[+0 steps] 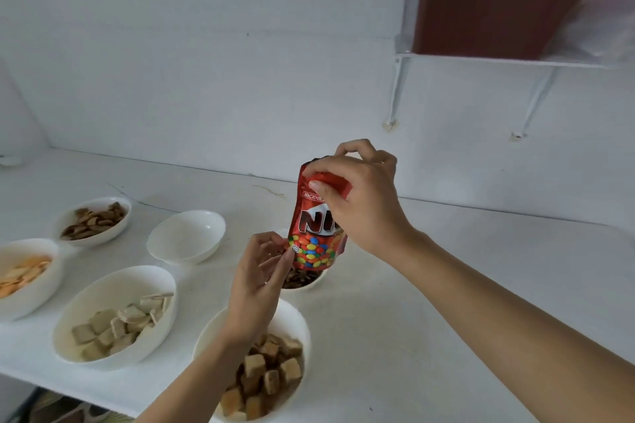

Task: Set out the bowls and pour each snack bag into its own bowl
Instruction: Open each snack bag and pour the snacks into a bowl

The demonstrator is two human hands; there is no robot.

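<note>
A red snack bag (311, 227) printed with coloured candies is held upright above the white table (446, 302). My right hand (360, 203) pinches its top edge. My left hand (257, 285) holds its lower left corner with the fingertips. One empty white bowl (187, 237) stands left of the bag. Behind and below the bag sits a small bowl of dark pieces (302, 280), mostly hidden. Other white bowls hold snacks: brown cubes (264, 374) under my left forearm, pale squares (117, 319), orange chips (24, 275) and dark brown crackers (92, 220).
A white wall backs the table. A wall shelf (498, 58) on brackets carries a dark red box (498, 0) at the upper right. The table's front edge runs along the lower left, with something on the floor below.
</note>
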